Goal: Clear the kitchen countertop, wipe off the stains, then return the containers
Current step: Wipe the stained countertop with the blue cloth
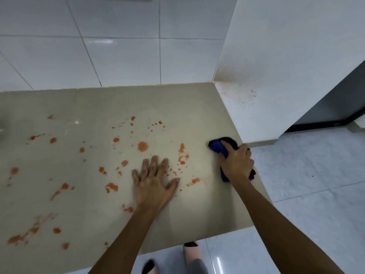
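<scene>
Countertop (88,107) is showing no containers in view. Orange-red stains (142,146) are lying scattered across it, from nine o'clock round to three o'clock of the left hand (152,180).

The left hand is pressing flat on the surface, fingers straight and spread, holding nothing, with spots just beside its fingertips. The right hand (237,163) is gripping a bunched blue cloth (217,146), fingers curled round it, at the counter's right edge, two o'clock from the left hand.

Wiping is judged barely begun.

Risks:
- The flat palm is sitting among the spots and could smear or carry them.
- The cloth, working at the edge, could push residue onto the floor (316,175).
- A bunched cloth could streak rather than lift.
</scene>
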`<state>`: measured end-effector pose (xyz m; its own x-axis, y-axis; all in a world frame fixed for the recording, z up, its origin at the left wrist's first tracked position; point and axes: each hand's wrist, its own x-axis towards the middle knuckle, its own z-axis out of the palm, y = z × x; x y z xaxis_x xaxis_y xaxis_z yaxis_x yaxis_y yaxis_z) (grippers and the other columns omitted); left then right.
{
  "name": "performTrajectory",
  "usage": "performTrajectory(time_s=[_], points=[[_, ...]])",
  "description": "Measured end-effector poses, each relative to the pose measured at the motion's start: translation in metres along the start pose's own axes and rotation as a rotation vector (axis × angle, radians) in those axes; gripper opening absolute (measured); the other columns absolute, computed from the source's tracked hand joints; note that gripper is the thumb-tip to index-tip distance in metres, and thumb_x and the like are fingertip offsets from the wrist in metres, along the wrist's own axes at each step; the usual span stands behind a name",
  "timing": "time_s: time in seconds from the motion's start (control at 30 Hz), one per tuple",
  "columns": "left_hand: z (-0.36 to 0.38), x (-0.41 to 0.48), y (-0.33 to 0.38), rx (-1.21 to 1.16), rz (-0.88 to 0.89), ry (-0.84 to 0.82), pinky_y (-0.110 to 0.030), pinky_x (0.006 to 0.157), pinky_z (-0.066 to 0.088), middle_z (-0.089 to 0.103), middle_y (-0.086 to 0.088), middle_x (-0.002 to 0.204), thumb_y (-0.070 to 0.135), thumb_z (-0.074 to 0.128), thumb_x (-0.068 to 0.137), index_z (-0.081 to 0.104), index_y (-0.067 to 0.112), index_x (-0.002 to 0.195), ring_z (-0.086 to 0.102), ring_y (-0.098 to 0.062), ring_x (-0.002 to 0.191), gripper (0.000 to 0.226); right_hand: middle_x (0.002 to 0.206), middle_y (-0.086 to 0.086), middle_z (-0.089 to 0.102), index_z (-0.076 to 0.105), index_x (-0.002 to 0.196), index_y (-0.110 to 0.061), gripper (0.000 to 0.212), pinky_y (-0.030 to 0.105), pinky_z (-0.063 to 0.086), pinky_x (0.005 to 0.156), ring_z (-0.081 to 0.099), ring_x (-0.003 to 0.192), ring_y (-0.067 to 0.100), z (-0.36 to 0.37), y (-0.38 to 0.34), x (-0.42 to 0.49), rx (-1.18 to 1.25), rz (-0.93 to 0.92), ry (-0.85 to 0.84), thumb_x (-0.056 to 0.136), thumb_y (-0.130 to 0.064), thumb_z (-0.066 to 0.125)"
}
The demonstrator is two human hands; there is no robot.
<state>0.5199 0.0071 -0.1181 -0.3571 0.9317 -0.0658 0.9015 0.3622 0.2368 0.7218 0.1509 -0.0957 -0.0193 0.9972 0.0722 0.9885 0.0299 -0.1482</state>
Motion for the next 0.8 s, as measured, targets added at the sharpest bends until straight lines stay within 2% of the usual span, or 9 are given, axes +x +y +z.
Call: performTrajectory(time_s=[0.07, 0.17, 0.33, 0.4, 0.47, 0.53, 0.63, 0.7, 0.8], points=[[0.0, 0.001, 0.0, -0.01, 0.0, 0.002, -0.053, 0.115, 0.002, 0.005, 0.003, 0.16, 0.074, 0.023, 0.084, 0.006, 0.039, 0.149, 0.0, -0.025, 0.147, 0.076, 0.131, 0.019, 0.036, 0.034, 0.141, -0.04, 0.046, 0.049, 0.041, 0.09, 0.04, 0.116, 0.037, 0.003, -0.025, 0.021, -0.03, 0.078, -0.066, 0.095, -0.042, 0.043], [-0.002, 0.001, -0.001, -0.015, -0.013, -0.014, -0.052, 0.116, -0.001, 0.002, 0.004, 0.16, 0.074, 0.023, 0.085, 0.003, 0.039, 0.149, -0.004, -0.024, 0.147, 0.076, 0.131, 0.019, 0.037, 0.032, 0.141, -0.041, 0.046, 0.049, 0.04, 0.09, 0.039, 0.117, 0.038, 0.004, -0.048, 0.009, -0.021, -0.056, -0.102, 0.096, -0.042, 0.042], [-0.002, 0.001, 0.001, -0.024, -0.034, -0.031, -0.052, 0.116, -0.001, 0.001, 0.006, 0.16, 0.074, 0.024, 0.084, 0.003, 0.04, 0.149, -0.004, -0.022, 0.147, 0.076, 0.1, 0.016, 0.055, 0.054, 0.127, -0.04, 0.052, 0.041, 0.047, 0.065, 0.053, 0.08, 0.033, -0.003, -0.011, -0.073, 0.024, -0.39, -0.043, 0.078, -0.033, 0.072], [0.0, 0.002, 0.001, -0.013, -0.038, -0.033, -0.052, 0.116, -0.001, 0.001, 0.006, 0.16, 0.075, 0.024, 0.083, 0.004, 0.04, 0.149, -0.004, -0.022, 0.147, 0.077, 0.096, 0.015, 0.054, 0.055, 0.126, -0.041, 0.05, 0.04, 0.047, 0.063, 0.054, 0.078, 0.033, -0.002, 0.006, -0.067, 0.028, -0.477, -0.032, 0.079, -0.036, 0.071], [0.0, 0.003, 0.001, 0.0, -0.041, -0.045, -0.051, 0.116, -0.002, -0.002, 0.007, 0.16, 0.075, 0.021, 0.083, 0.001, 0.04, 0.149, -0.006, -0.021, 0.147, 0.077, 0.102, 0.015, 0.051, 0.051, 0.13, -0.041, 0.046, 0.042, 0.046, 0.068, 0.052, 0.088, 0.034, -0.002, 0.001, -0.037, 0.045, -0.417, -0.047, 0.085, -0.038, 0.063], [0.0, 0.003, 0.001, 0.01, -0.046, -0.061, -0.051, 0.116, -0.004, -0.006, 0.007, 0.16, 0.076, 0.019, 0.083, -0.003, 0.041, 0.148, -0.009, -0.021, 0.147, 0.077, 0.115, 0.016, 0.045, 0.045, 0.135, -0.04, 0.045, 0.046, 0.044, 0.078, 0.047, 0.101, 0.036, 0.002, -0.021, 0.0, 0.034, -0.273, -0.032, 0.091, -0.04, 0.054], [-0.003, 0.001, 0.003, 0.007, -0.057, -0.062, -0.051, 0.116, -0.005, -0.006, 0.007, 0.16, 0.074, 0.02, 0.084, -0.003, 0.041, 0.148, -0.01, -0.02, 0.146, 0.076, 0.132, 0.019, 0.035, 0.035, 0.141, -0.039, 0.046, 0.05, 0.041, 0.09, 0.04, 0.115, 0.038, 0.011, -0.061, 0.035, -0.02, -0.139, -0.097, 0.096, -0.042, 0.043], [-0.004, 0.0, 0.004, 0.013, -0.06, -0.079, -0.05, 0.116, -0.006, -0.008, 0.007, 0.16, 0.074, 0.02, 0.084, -0.004, 0.041, 0.148, -0.012, -0.02, 0.146, 0.076, 0.133, 0.019, 0.034, 0.033, 0.142, -0.039, 0.046, 0.049, 0.04, 0.091, 0.04, 0.116, 0.038, 0.012, -0.077, 0.034, -0.036, -0.183, -0.124, 0.097, -0.042, 0.041], [-0.007, 0.001, 0.006, 0.011, -0.074, -0.095, -0.05, 0.116, -0.008, -0.009, 0.008, 0.159, 0.073, 0.022, 0.084, -0.003, 0.041, 0.148, -0.013, -0.019, 0.146, 0.076, 0.125, 0.018, 0.041, 0.038, 0.139, -0.04, 0.045, 0.048, 0.042, 0.085, 0.044, 0.109, 0.037, 0.004, -0.068, 0.004, 0.021, -0.36, -0.106, 0.095, -0.041, 0.047]])
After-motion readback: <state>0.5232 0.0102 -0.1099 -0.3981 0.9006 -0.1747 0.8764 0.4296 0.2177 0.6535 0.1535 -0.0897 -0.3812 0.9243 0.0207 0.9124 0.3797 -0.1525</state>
